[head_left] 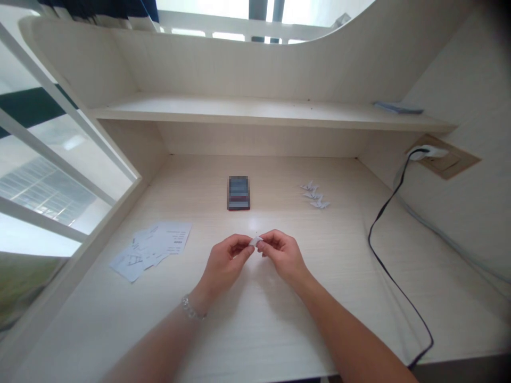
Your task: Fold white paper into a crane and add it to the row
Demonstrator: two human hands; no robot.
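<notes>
Left hand (224, 259), right hand (286, 256) pinch paper (255, 241); printed sheets (162, 240): text illegible.

papers (167, 236) left of hands (224, 260)

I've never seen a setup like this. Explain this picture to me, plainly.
There is no machine here, only a person's two bare hands. The single picture comes from a camera worn on the head, looking forward and down. The left hand, with a bracelet on its wrist, and the right hand meet above a pale desk. Their fingertip grip holds a small white piece, apparently paper. On the desk, printed sheets overlap at left, a blurred dark rectangular object lies ahead, and small white pointed shapes sit ahead to the right. Further right, a black cord runs from a wall socket.
</notes>
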